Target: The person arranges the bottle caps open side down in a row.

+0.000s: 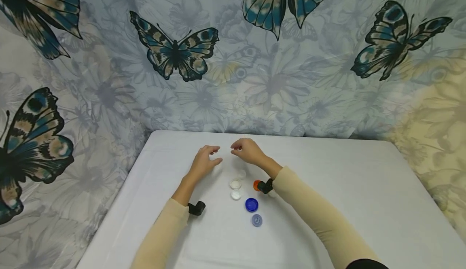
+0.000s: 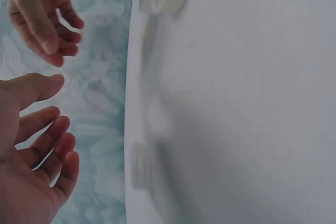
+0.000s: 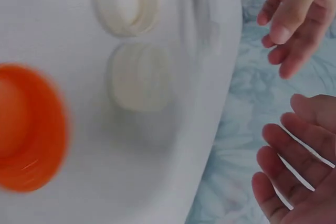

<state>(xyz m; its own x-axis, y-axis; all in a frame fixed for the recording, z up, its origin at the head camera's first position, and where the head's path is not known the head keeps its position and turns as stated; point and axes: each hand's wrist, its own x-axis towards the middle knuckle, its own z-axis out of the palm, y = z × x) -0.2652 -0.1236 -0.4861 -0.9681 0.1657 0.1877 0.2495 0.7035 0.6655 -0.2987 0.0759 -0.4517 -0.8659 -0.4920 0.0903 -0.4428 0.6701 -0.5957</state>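
1. Caps lie loose near the middle of the tabletop: a blue cap, with a pale blue cap just nearer us.
2. Farther away, we find a white ring-shaped cap, a plain white cap just nearer us, and a faint, translucent cap beyond. To their right, an orange cap is partly hidden by our right wrist's black device.
3. Our left hand and right hand hover beyond the caps, well apart from them. Fingers on both are loosely bent and separated, pinching nothing.
4. We judge this a moment between handlings, with no cap taken up; the exact step we cannot tell. Taking one would call for drawing a hand back toward us, lowering it, and closing thumb and fingers on a rim.
5. Behind everything hangs butterfly-patterned cloth.
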